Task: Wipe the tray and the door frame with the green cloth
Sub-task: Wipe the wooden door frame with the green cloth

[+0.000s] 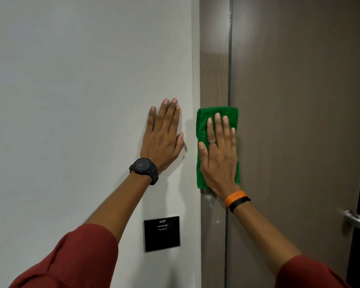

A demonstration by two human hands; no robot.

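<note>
A folded green cloth (204,121) lies flat against the brown door frame (213,59), which runs vertically down the middle of the view. My right hand (217,154) presses the cloth to the frame with a flat palm and straight fingers. On the white wall (71,100) just left of the frame rests my left hand (164,138), flat, fingers spread, holding nothing. No tray is in view.
The brown door (299,100) stands to the right of the frame, with a metal handle (354,220) at the lower right. A black square wall panel (162,233) sits on the wall below my left hand.
</note>
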